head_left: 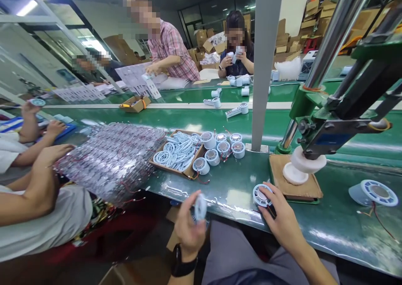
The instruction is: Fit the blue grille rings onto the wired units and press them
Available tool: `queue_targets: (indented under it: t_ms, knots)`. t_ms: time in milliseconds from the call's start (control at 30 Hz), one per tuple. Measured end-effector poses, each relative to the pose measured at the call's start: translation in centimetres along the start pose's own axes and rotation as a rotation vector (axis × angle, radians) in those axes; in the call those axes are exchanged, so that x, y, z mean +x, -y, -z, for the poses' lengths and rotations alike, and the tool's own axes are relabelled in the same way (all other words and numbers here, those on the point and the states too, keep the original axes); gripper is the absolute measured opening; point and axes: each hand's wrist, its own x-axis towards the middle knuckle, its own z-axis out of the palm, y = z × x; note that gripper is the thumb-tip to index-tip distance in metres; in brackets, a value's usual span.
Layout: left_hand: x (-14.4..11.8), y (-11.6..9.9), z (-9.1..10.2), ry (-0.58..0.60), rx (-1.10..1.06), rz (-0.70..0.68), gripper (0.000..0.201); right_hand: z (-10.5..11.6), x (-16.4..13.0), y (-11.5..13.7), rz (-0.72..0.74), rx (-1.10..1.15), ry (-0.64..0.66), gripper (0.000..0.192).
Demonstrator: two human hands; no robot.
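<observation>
My left hand point(190, 226) is raised in front of the bench edge, its fingers closed round light blue plastic rings point(200, 208), blurred by motion. On the green bench point(232, 201), my right hand point(278, 211) grips a light blue round housing point(261, 195) with a silver disc in its slotted top. Farther back stands a cardboard tray point(188, 174) heaped with light blue rings point(177, 149). Beside that tray are several similar housings point(212, 156) with thin red wires. Another housing point(378, 193) sits at the far right, its wires trailing on the bench.
A green hand press point(333, 130) with a white round head point(308, 159) stands over a brown board point(295, 174) on the right. A grey post point(265, 67) rises from the bench. Left lies a bubble-wrapped stack point(109, 159) beside a co-worker's arm point(47, 163). Other people work across the belt.
</observation>
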Motion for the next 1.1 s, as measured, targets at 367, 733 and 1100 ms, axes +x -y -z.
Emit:
queue_targets:
  t_ms: [367,733,1100]
  knots:
    - [-6.5,7.5,1.3,-0.237,0.361,0.332,0.035,0.1,0.3,-0.4,0.025,-0.045,-0.022,0.033]
    - [12.6,8.5,2.7,0.049,0.345,0.138,0.023,-0.3,0.5,-1.1,0.122,-0.079,-0.059,0.033]
    - [20.2,7.7,1.7,0.202,0.322,0.325,0.030,-0.6,0.2,-1.0,0.157,-0.090,-0.119,0.034]
